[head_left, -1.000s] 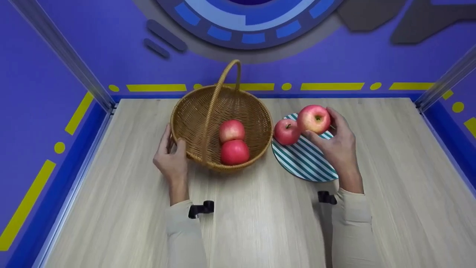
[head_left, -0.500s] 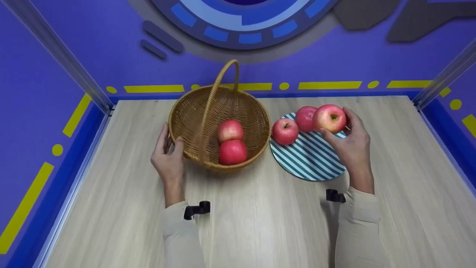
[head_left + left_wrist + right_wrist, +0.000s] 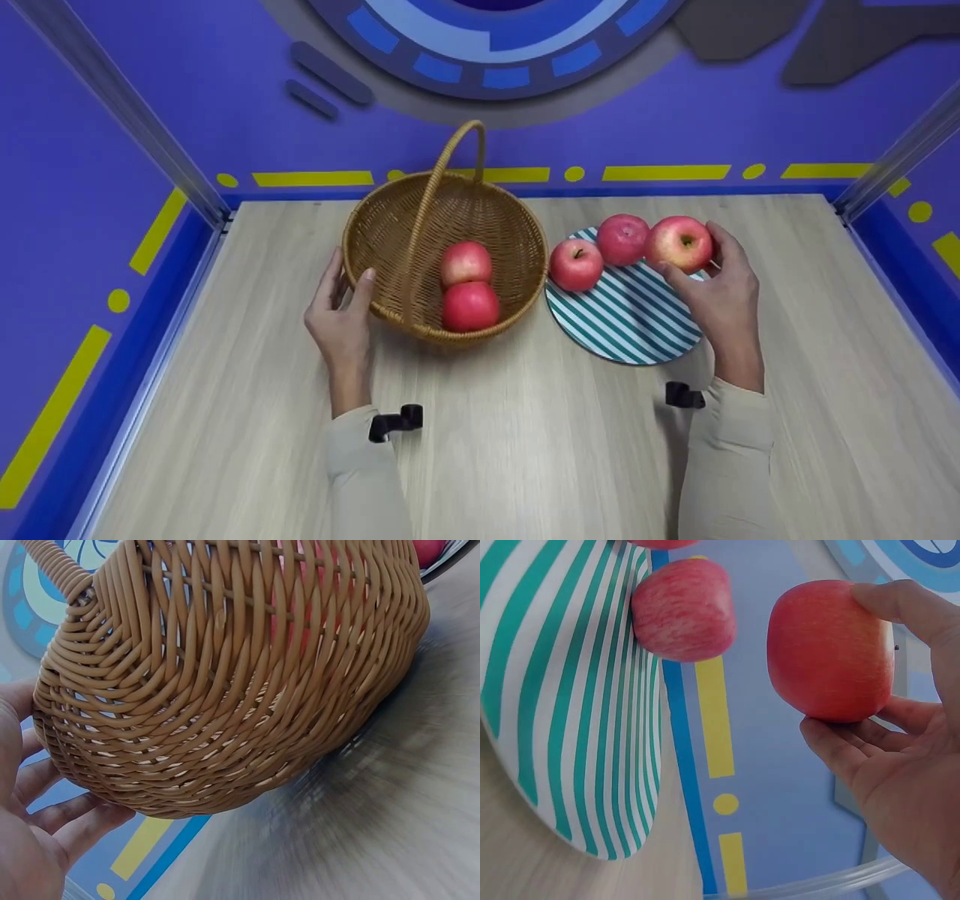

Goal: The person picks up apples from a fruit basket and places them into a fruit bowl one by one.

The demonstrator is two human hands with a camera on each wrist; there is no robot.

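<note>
My right hand [image 3: 724,296] holds a red and yellow apple [image 3: 681,244] between thumb and fingers, over the right side of a green-and-white striped plate [image 3: 637,330]. In the right wrist view this apple [image 3: 829,652] is raised, apart from the apple [image 3: 686,611] on the plate. Two apples, one red [image 3: 576,265] and a darker one [image 3: 622,240], sit at the plate's far left. My left hand [image 3: 343,322] touches the outer left side of a wicker basket [image 3: 390,225], its fingers spread and nearly straight. Inside the basket are two apples [image 3: 466,263], one in front of the other.
The basket's tall arched handle [image 3: 427,202] rises over its left half. Basket and plate stand side by side on a light wooden table [image 3: 510,450]. Blue panels [image 3: 247,127] with yellow marks enclose the back and sides. Black wrist mounts [image 3: 395,422] stick out inward from the sleeves.
My right hand has moved right with its apple, away from the basket. The darker apple on the plate, hidden before, has come into sight. My left hand stays at the basket.
</note>
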